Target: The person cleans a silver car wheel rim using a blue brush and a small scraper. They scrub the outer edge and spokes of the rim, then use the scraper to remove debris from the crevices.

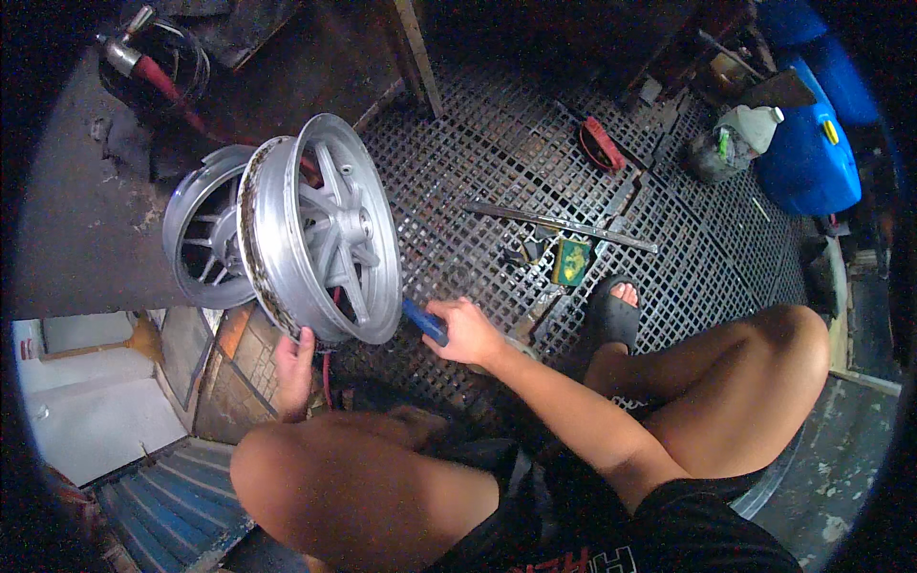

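A silver spoked wheel rim (279, 253) stands tilted in front of me, with dark brown grime along its left edge. My left hand (292, 368) grips the bottom of that edge, thumb on the near side and the other fingers mostly hidden. In my right hand (468, 329) is a tool with a blue handle (425, 322), closed fingers round it. The handle points up and left to the rim's lower right edge; its working end is hidden. Behind the held rim is a second silver wheel rim (175, 234), partly covered by it.
Black grid matting (458, 143) covers the floor. On it lie a red-handled brush (601, 143), a long metal strip (564, 226) and a green and yellow sponge (571, 262). A cloudy plastic jug (745, 134) and blue drum (812, 162) stand right. A red hose (162, 81) lies upper left.
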Action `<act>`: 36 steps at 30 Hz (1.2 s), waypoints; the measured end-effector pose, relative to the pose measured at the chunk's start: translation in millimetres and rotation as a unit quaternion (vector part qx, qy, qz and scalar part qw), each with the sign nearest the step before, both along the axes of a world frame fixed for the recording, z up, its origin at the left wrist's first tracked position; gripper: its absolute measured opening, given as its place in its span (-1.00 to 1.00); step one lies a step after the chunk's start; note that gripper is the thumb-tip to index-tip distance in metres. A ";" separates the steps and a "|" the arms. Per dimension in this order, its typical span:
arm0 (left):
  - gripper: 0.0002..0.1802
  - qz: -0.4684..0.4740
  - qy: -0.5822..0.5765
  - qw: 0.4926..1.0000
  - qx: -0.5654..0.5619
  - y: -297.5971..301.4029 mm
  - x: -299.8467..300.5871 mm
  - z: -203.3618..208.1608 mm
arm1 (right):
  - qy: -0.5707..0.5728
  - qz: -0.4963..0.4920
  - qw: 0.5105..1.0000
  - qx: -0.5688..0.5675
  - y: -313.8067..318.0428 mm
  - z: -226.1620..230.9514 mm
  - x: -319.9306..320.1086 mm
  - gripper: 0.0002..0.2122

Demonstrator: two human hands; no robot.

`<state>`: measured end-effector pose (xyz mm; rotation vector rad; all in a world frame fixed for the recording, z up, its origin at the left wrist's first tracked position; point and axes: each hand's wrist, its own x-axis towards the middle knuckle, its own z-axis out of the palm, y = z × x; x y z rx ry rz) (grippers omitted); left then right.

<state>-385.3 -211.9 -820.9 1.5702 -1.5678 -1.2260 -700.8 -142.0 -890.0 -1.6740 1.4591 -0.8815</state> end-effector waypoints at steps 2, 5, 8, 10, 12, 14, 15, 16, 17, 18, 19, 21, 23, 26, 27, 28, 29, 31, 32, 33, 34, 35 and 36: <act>-0.44 0.040 -0.092 0.988 0.114 -4.3 5.4 -10.2 | -0.019 -0.026 0.999 -0.043 0.8 -4.0 4.3 -0.66; -0.39 0.067 0.037 0.997 0.001 -6.4 -37.2 16.0 | 0.026 -0.018 0.999 -0.030 3.8 -3.1 -2.6 -0.65; -0.39 0.140 0.185 0.972 0.030 -21.6 -38.7 40.9 | 0.001 -0.005 1.000 0.002 3.0 -6.3 -7.3 -0.65; -0.32 0.090 0.170 0.981 0.024 -11.9 -14.5 28.4 | -0.019 -0.017 1.000 -0.003 2.5 -3.0 -3.6 -0.65; -0.31 0.056 0.018 0.998 0.019 -1.2 -0.1 0.5 | -0.019 -0.023 1.000 -0.004 -0.4 -1.2 0.3 -0.65; -0.31 0.049 -0.124 0.989 0.060 4.7 -2.6 -5.8 | 0.004 -0.025 1.000 0.005 -0.3 -3.3 0.3 -0.65; -0.31 0.044 -0.164 0.982 0.082 3.5 -7.3 -5.0 | 0.014 -0.018 1.000 0.017 -1.8 -8.2 -2.5 -0.65; -0.32 0.028 -0.190 0.973 0.129 -0.9 -10.2 -0.7 | 0.011 -0.027 1.000 0.000 -1.0 -10.4 -2.8 -0.65; -0.29 0.034 -0.162 0.979 0.120 -3.8 -12.3 5.9 | 0.007 -0.037 0.999 -0.017 0.0 -12.6 -2.7 -0.65; -0.25 0.039 -0.132 0.984 0.110 -8.9 -22.3 24.4 | 0.004 -0.047 0.998 -0.036 -1.2 -11.0 -4.4 -0.65; -0.22 0.044 -0.103 0.989 0.100 -10.7 -27.8 33.8 | 0.011 -0.043 0.999 -0.021 -1.0 -9.1 -5.5 -0.64; -0.27 0.057 0.045 0.996 0.046 -7.9 -20.8 21.0 | -0.005 -0.014 1.000 0.010 0.6 -4.9 -6.2 -0.64; -0.31 0.073 0.100 0.992 0.011 -0.6 -8.9 10.2 | -0.023 -0.007 1.000 0.004 -2.9 -3.6 -1.4 -0.64; -0.42 0.092 0.037 0.995 0.014 17.2 -34.5 3.4 | -0.022 -0.034 0.999 -0.031 -1.4 -9.5 4.7 -0.64; -0.44 0.096 0.010 0.995 0.019 15.8 -39.7 7.6 | -0.003 -0.037 0.999 -0.033 -0.4 -10.5 1.8 -0.64; -0.46 0.102 -0.018 0.994 0.027 16.2 -46.5 14.1 | 0.016 -0.040 0.999 -0.028 2.4 -8.9 0.2 -0.64; -0.46 0.105 -0.052 0.992 0.038 7.5 -48.5 25.4 | 0.029 -0.020 0.999 0.008 1.3 -8.2 -2.8 -0.63; -0.28 0.064 -0.024 0.996 0.052 -5.2 -29.4 25.4 | 0.002 -0.028 1.000 0.004 3.4 -5.4 -2.1 -0.63; -0.34 0.055 0.047 0.996 0.048 -10.3 -24.1 27.9 | -0.009 -0.040 0.999 0.001 3.2 -4.8 -3.7 -0.63; -0.40 0.045 0.118 0.991 0.046 -11.9 -20.0 29.7 | -0.019 -0.064 0.996 -0.065 3.3 -7.6 -3.1 -0.63; -0.46 0.034 0.188 0.981 0.044 -10.4 -18.3 29.2 | -0.006 -0.052 0.998 -0.044 5.5 -8.5 -7.8 -0.62; -0.46 0.038 0.340 0.939 0.029 2.4 -8.1 14.3 | 0.004 -0.034 0.999 -0.023 5.7 -9.5 -7.0 -0.62; -0.47 0.032 0.341 0.939 -0.003 15.0 2.2 -6.6 | 0.011 -0.017 1.000 -0.007 3.1 -6.3 -5.0 -0.61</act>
